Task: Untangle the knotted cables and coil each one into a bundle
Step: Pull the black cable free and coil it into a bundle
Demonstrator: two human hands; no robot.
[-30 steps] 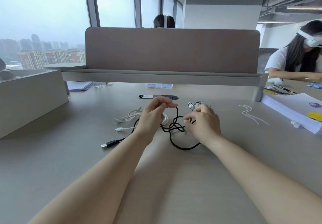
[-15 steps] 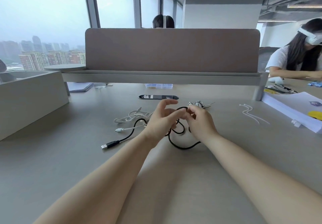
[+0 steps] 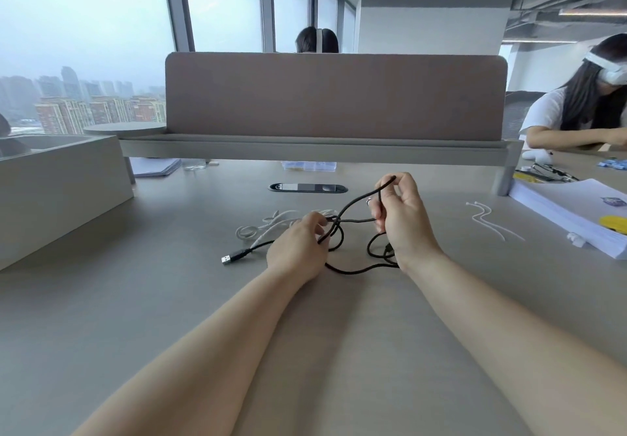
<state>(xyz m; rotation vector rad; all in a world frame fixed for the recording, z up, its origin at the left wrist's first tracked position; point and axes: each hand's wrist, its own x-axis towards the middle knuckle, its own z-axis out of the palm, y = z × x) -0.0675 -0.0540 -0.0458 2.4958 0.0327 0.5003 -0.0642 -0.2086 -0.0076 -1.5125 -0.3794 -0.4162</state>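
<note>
Left hand [image 3: 295,249] and right hand [image 3: 403,218] pinch the knotted black cable [image 3: 356,220].

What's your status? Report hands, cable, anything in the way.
Left hand pinches black cable at the tangle. Right hand holds a raised loop of it. Knotted, not yet coiled. White cable lies close behind the left hand.

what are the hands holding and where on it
Both hold the black cable: right hand pinches a raised loop, left hand grips it at the knot.
</note>
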